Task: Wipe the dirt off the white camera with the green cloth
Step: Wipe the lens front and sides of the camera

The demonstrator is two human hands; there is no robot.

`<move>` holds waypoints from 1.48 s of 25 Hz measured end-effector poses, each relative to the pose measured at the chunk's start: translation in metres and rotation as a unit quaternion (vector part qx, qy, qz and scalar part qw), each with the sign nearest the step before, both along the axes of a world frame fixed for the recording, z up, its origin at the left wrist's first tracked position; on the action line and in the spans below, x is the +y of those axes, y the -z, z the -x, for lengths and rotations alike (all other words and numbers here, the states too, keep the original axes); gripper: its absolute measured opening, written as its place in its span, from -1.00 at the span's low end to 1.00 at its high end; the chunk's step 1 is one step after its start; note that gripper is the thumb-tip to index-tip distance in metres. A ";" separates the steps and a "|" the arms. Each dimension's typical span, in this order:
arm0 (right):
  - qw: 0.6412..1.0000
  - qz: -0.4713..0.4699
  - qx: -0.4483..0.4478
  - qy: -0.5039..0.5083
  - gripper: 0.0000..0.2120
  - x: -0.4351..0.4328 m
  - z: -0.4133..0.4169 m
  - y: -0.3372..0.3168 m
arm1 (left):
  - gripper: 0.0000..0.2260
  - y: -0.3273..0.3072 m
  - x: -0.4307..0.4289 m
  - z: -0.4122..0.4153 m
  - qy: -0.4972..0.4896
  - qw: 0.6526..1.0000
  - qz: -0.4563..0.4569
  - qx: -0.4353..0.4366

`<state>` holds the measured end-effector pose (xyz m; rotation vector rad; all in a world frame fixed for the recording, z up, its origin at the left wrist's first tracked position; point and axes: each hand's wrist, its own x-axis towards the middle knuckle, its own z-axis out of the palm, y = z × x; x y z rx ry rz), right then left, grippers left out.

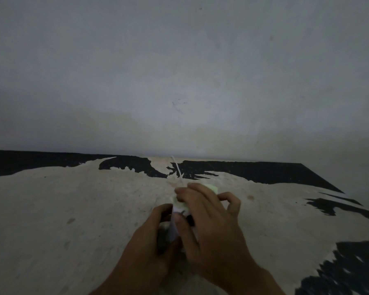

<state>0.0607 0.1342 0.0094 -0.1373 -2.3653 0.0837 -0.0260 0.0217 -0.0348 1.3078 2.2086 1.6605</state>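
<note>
The white camera [172, 227] stands on the worn table, mostly hidden between my hands; only a pale strip of its body shows. My left hand [151, 245] wraps around its left side and holds it. My right hand [209, 226] lies over the top and right of the camera, pressing the green cloth [212, 187] against it. Bits of the pale green cloth stick out past my fingertips. A thin white cable [176, 168] runs from the camera toward the wall. The scene is dim and blurred.
The table [73, 209] has a beige surface with peeling black patches at the back and right [349, 271]. A grey wall [179, 81] rises directly behind the table's far edge. The table's right edge slants at the far right.
</note>
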 end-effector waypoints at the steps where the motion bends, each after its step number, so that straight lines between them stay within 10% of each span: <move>1: 0.999 -0.037 -0.028 -0.022 -0.74 -0.005 0.003 -0.002 | -0.66 0.001 -0.001 0.000 0.000 1.000 0.002 0.001; 7: 0.996 -0.074 -0.046 -0.036 -0.76 0.007 0.002 0.001 | -0.37 -0.001 0.007 0.002 -0.028 0.998 0.005 -0.053; 16: 0.901 0.430 0.046 -0.046 -0.71 0.025 0.002 0.008 | -0.27 0.002 0.010 0.004 -0.026 0.997 0.022 -0.064; 23: 0.991 0.130 0.035 0.001 -0.36 0.021 0.004 0.014 | -0.30 0.001 0.012 0.006 -0.016 0.995 0.016 -0.097; 28: 0.950 0.307 0.042 -0.041 -0.78 0.028 -0.008 0.004 | -0.34 0.001 0.010 0.005 -0.009 0.997 0.012 -0.075; 37: 0.959 0.259 0.066 -0.093 -0.77 0.048 -0.019 0.002 | -0.34 -0.003 0.007 0.003 0.003 0.997 0.021 -0.072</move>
